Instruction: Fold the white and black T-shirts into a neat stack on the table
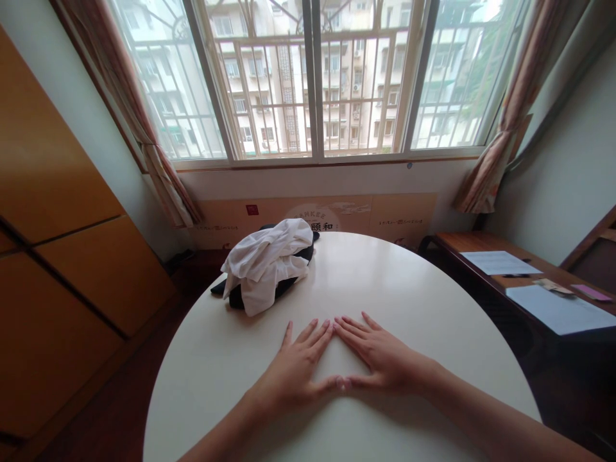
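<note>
My left hand (299, 366) lies flat on a round white table (423, 295), palm down with its fingers stretched out. Beside it my right hand (380, 355) rests the same way, also open. The two thumb tips meet, and the index fingertips come together or nearly so, framing a patch of tabletop. Neither hand holds anything. Beyond my left hand, toward the far left of the table, sits a crumpled heap of white cloth (269, 256) on top of black cloth (239, 298). Folds hide what kind of garments these are.
On the right, a wooden desk (457, 242) bears sheets of paper (563, 309), a pen (514, 276) and a pink slip (591, 292). A printed cardboard panel (399, 212) stands behind the table, under a barred window (315, 96). Wooden cabinets (52, 269) line the left side.
</note>
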Demonstrator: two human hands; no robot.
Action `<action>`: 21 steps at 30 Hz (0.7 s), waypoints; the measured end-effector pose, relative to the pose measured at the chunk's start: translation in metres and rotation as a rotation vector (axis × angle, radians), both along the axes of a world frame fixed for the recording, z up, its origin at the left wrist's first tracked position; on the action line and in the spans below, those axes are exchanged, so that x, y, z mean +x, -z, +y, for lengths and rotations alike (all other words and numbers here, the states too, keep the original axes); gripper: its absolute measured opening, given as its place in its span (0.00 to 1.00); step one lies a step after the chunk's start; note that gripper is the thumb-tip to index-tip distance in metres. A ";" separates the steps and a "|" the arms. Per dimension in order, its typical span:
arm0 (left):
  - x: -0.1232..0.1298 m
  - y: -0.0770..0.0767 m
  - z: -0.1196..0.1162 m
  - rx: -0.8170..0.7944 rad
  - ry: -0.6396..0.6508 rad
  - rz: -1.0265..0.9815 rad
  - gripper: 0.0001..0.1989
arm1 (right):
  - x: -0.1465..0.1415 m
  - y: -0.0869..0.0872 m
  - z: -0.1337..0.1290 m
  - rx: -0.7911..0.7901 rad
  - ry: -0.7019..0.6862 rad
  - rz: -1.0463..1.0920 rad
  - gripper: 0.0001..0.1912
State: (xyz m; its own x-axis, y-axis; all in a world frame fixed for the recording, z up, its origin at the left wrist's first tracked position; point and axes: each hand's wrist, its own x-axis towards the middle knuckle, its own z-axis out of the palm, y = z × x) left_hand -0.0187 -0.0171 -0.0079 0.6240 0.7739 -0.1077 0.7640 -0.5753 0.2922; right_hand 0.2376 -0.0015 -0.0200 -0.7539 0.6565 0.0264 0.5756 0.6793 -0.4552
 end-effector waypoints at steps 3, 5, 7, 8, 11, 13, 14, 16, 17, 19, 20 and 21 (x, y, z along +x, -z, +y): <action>0.000 -0.001 -0.001 0.004 0.002 -0.006 0.48 | 0.000 0.002 0.001 0.011 -0.005 0.013 0.54; 0.000 -0.001 -0.001 0.009 0.002 -0.010 0.48 | 0.001 0.003 0.002 0.020 -0.011 0.021 0.53; 0.000 0.000 -0.001 0.013 -0.002 -0.013 0.48 | 0.001 0.004 0.002 0.025 -0.019 0.021 0.53; 0.000 0.000 -0.002 0.014 -0.003 -0.013 0.48 | 0.001 0.004 0.002 0.026 -0.022 0.017 0.53; 0.001 0.000 -0.003 0.012 -0.010 -0.013 0.48 | 0.002 0.003 0.002 0.025 -0.019 -0.005 0.54; 0.002 0.000 -0.003 -0.004 -0.018 -0.007 0.48 | 0.002 0.002 0.002 0.025 -0.016 -0.015 0.54; 0.002 0.000 -0.004 -0.010 -0.022 -0.007 0.48 | 0.002 0.002 0.002 0.025 -0.017 -0.017 0.54; 0.003 0.000 -0.004 -0.014 -0.028 -0.011 0.48 | 0.002 0.002 0.001 0.026 -0.023 -0.021 0.53; 0.003 0.001 -0.004 -0.012 -0.031 -0.015 0.49 | 0.002 0.002 0.001 0.027 -0.025 -0.023 0.53; 0.003 0.002 -0.004 -0.011 -0.035 -0.020 0.49 | 0.001 0.001 0.001 0.028 -0.030 -0.026 0.53; 0.003 0.003 -0.004 -0.012 -0.036 -0.021 0.49 | 0.001 0.001 0.001 0.029 -0.031 -0.026 0.53; 0.002 0.003 -0.004 -0.013 -0.034 -0.021 0.49 | 0.001 0.000 0.001 0.029 -0.031 -0.026 0.53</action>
